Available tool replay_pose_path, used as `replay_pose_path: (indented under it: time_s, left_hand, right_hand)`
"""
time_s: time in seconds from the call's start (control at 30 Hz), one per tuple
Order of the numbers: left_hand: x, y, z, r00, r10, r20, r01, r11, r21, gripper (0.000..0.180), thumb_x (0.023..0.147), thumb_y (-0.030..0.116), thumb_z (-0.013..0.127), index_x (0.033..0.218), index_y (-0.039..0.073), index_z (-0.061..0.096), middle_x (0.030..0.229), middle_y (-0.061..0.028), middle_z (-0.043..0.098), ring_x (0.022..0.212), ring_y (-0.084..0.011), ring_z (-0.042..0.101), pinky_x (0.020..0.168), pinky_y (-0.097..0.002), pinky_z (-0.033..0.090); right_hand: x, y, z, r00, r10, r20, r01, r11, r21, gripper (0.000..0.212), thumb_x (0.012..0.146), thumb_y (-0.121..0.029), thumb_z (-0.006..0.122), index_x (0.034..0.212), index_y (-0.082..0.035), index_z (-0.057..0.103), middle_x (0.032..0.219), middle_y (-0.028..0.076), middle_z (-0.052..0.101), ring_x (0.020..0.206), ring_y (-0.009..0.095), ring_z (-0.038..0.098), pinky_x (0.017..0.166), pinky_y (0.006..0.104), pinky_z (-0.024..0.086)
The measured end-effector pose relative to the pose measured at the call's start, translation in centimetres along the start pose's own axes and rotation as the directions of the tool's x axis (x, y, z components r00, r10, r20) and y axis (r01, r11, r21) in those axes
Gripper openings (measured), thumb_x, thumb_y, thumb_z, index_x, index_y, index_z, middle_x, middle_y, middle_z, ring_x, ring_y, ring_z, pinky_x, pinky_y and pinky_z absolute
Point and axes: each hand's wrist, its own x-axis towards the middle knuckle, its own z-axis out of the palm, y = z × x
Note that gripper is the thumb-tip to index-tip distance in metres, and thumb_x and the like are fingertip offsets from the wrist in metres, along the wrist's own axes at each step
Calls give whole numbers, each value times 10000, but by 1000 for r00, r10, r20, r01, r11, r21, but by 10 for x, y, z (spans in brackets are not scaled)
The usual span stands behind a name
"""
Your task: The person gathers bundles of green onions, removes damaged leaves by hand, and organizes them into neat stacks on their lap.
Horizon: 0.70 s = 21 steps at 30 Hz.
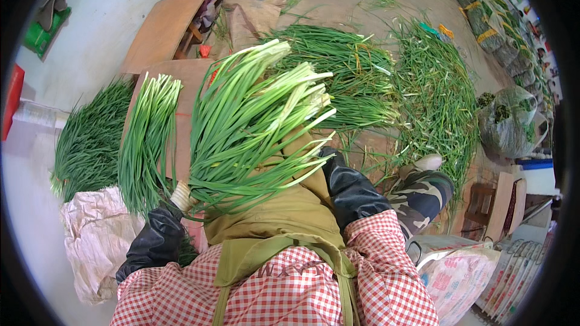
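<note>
A thick bundle of long green chives [254, 121] lies across my lap on an olive apron [284, 217], cut tips pointing up and right. My left hand [156, 238], in a black glove, grips the pale root end of the bundle at the lower left. My right hand [350, 190], also in a black glove, reaches under the leafy end of the bundle; its fingers are hidden by the leaves. A smaller bunch of chives [148, 139] lies on a brown board [181, 115] just left of the held bundle.
More chives lie in a heap at the left [87, 139] and spread over the ground ahead [423, 96]. A white sack [96, 235] lies lower left, printed bags [459, 278] lower right, a clear bag of greens [507, 121] at right, a wooden board [163, 30] behind.
</note>
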Motion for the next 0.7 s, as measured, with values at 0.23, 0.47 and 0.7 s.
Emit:
replay_pose_path:
  time_s: [0.23, 0.47, 0.7]
  left_hand:
    - [-12, -33, 50, 986, -105, -131, 35, 892, -451, 295, 846, 226, 511, 1086, 98, 624, 1064, -71, 654, 943, -255, 612, 794, -371, 468]
    - [-1, -9, -18, 933, -279, -225, 42, 709, -704, 379, 754, 115, 616, 1131, 74, 590, 1088, -110, 633, 981, -273, 593, 809, -351, 465]
    - [60, 49, -144, 824, 220, -523, -74, 955, 286, 524, 672, 211, 694, 1178, 156, 569, 869, -91, 589, 843, -274, 576, 738, -394, 434]
  right_hand:
    - [18, 15, 23, 1000, -22, -22, 15, 953, -303, 300, 871, -332, 527, 945, -64, 640, 964, 146, 643, 822, 297, 607, 761, 416, 487]
    - [40, 21, -81, 916, -384, 118, 206, 196, -959, 301, 877, -320, 511, 909, -58, 654, 929, 163, 659, 769, 308, 627, 724, 407, 506]
    - [-27, -79, -292, 601, -255, -757, 115, 965, -233, 127, 887, -178, 558, 922, -91, 644, 819, 118, 664, 672, 254, 642, 620, 338, 527]
